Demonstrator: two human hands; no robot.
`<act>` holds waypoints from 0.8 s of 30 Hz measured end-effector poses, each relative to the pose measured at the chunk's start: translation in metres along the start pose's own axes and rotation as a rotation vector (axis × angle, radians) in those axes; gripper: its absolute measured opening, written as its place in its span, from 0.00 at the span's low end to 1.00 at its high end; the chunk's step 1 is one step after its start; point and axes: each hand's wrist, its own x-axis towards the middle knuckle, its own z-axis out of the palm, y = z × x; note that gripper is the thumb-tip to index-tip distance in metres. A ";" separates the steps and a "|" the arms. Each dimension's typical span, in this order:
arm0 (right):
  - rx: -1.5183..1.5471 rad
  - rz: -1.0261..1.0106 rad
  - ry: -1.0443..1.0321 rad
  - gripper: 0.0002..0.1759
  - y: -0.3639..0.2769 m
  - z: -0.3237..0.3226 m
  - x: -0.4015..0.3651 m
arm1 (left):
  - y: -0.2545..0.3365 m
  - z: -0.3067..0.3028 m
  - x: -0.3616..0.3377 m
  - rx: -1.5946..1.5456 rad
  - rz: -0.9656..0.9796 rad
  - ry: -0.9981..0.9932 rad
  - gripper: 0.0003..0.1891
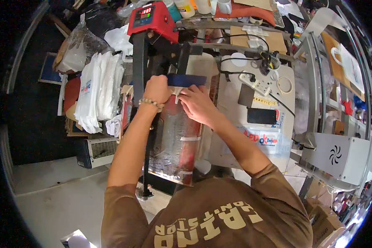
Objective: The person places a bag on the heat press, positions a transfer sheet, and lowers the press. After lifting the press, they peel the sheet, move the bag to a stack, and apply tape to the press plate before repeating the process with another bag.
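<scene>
Both my hands are at a heat press, whose red control box with a lit digital display sits at the top of a black frame. My left hand, with a beaded bracelet on the wrist, is closed by the black upright; what its fingers hold is hidden. My right hand has its fingers bent over a small pale cloth-like piece between the hands. Just beyond them lies a dark blue flat edge. Below is a long clear-and-red wrapped surface with strips of tape.
White printed bags are stacked at the left. On the right table lie a power strip, a black phone, a tape roll and printed transfer sheets. A white machine stands farther right.
</scene>
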 end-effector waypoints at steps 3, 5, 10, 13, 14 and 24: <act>-0.020 -0.015 -0.040 0.08 0.001 -0.004 0.003 | 0.017 0.001 0.010 0.134 -0.021 0.048 0.06; -0.024 -0.025 -0.068 0.09 0.002 -0.005 0.004 | 0.020 -0.002 0.018 0.131 0.010 0.047 0.05; -0.034 -0.033 -0.041 0.09 0.001 -0.004 0.001 | 0.020 -0.031 0.035 0.152 -0.042 0.293 0.07; 0.171 0.015 -0.022 0.11 0.017 -0.002 0.001 | 0.012 -0.076 0.016 -0.059 0.026 0.417 0.08; 0.358 0.055 -0.009 0.13 0.025 -0.003 0.003 | 0.005 -0.091 0.005 -0.149 0.015 0.396 0.09; 0.066 0.070 -0.152 0.12 0.030 0.005 0.039 | -0.113 -0.143 -0.148 -0.830 -0.148 0.398 0.02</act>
